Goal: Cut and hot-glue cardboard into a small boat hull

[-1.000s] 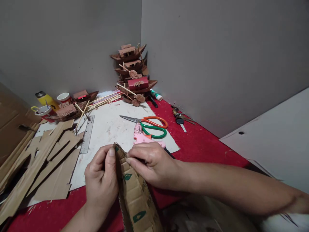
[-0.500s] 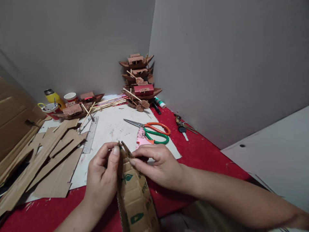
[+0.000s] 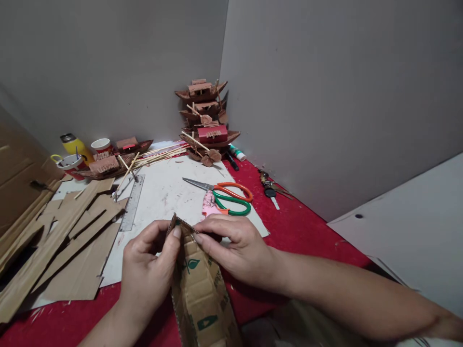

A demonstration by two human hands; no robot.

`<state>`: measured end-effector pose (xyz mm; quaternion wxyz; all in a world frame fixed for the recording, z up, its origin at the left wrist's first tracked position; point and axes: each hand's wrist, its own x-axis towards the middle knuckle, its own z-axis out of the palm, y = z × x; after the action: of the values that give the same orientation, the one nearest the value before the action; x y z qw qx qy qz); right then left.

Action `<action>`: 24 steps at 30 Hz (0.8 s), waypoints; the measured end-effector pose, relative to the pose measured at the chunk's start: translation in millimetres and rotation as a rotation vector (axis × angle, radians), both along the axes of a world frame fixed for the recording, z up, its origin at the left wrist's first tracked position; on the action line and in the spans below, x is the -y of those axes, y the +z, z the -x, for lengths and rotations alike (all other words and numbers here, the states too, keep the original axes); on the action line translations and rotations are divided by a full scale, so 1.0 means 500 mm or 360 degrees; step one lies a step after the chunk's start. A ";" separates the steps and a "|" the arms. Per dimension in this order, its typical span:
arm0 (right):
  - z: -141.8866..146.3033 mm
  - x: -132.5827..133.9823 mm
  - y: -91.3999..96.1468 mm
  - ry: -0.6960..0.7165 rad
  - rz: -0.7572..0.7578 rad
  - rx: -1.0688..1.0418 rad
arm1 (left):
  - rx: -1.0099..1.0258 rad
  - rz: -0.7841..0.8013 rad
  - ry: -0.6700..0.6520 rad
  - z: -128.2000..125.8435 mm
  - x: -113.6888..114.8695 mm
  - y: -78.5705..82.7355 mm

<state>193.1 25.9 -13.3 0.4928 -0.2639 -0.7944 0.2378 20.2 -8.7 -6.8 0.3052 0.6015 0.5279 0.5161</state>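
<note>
A long piece of folded brown cardboard (image 3: pixel 202 289) with green and dark print runs from the bottom edge up to a narrow tip between my hands. Its side walls stand up and meet in a point at the far end. My left hand (image 3: pixel 152 260) pinches the left wall near the tip, thumb on the inner face. My right hand (image 3: pixel 235 246) grips the right wall just below the tip between thumb and fingers. Beyond the hands lie scissors (image 3: pixel 231 195) with orange and green handles, beside a pink object (image 3: pixel 210 202).
Cut cardboard strips (image 3: pixel 72 241) lie in a pile at left, next to a clear ruler (image 3: pixel 132 205). Several model boats (image 3: pixel 208 137) are stacked at the back corner. Cups (image 3: pixel 74 166), a yellow bottle (image 3: pixel 75 147), thin sticks (image 3: pixel 162 155) and keys (image 3: pixel 271 190) stand or lie around the table.
The two wall ends at the cardboard's tip, apart before, now meet in a point. My left hand has shifted slightly left and down, its thumb now inside the wall.
</note>
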 end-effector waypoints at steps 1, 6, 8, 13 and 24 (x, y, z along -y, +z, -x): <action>0.000 0.000 0.000 -0.0011 -0.0008 -0.0003 | -0.0006 -0.0013 0.0007 0.000 0.000 0.000; 0.002 0.003 -0.001 -0.0032 -0.0025 0.0014 | -0.0027 -0.0053 0.0038 -0.003 -0.003 0.000; 0.003 0.005 -0.001 -0.0039 -0.0026 0.0034 | -0.0022 -0.0049 0.0043 -0.004 -0.003 -0.001; 0.003 0.007 0.001 -0.0052 0.0010 0.0045 | -0.0001 -0.0022 0.0076 -0.009 -0.001 0.001; 0.006 0.002 -0.002 -0.0002 0.0015 0.0016 | 0.0146 0.0067 0.0085 -0.013 -0.002 0.001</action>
<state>189.9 24.9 -14.3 0.4878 -0.2679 -0.7955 0.2399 26.6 -7.9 -6.5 0.3279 0.5563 0.5399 0.5400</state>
